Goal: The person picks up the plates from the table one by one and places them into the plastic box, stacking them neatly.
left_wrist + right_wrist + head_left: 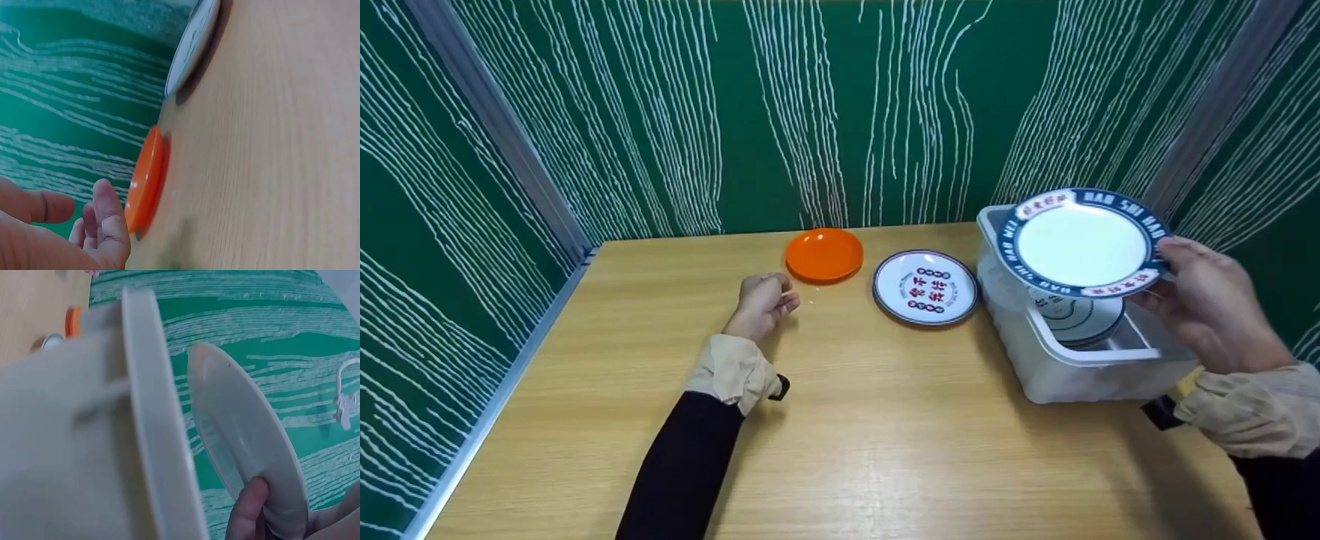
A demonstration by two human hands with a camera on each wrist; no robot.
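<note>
Head view: at right of frame, the right hand (1207,304) pinches the rim of a blue-bordered plate (1084,244), held tilted above a white plastic bin (1080,371) with more dishes inside. Left of centre, the left hand (763,300) rests loosely curled and empty on the wooden table (885,450), near an orange plate (823,255) and a patterned plate (925,287). Green walls with white streaks enclose the table.

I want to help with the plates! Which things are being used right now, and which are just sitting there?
In use:
- the right hand, whose grip holds the round white plate with a dark blue lettered rim
- the white plastic tub under it, with more plates inside

Just lying about:
- the small round orange plastic plate
- the round white plate with red characters
- the left hand, resting on the wooden table
</note>
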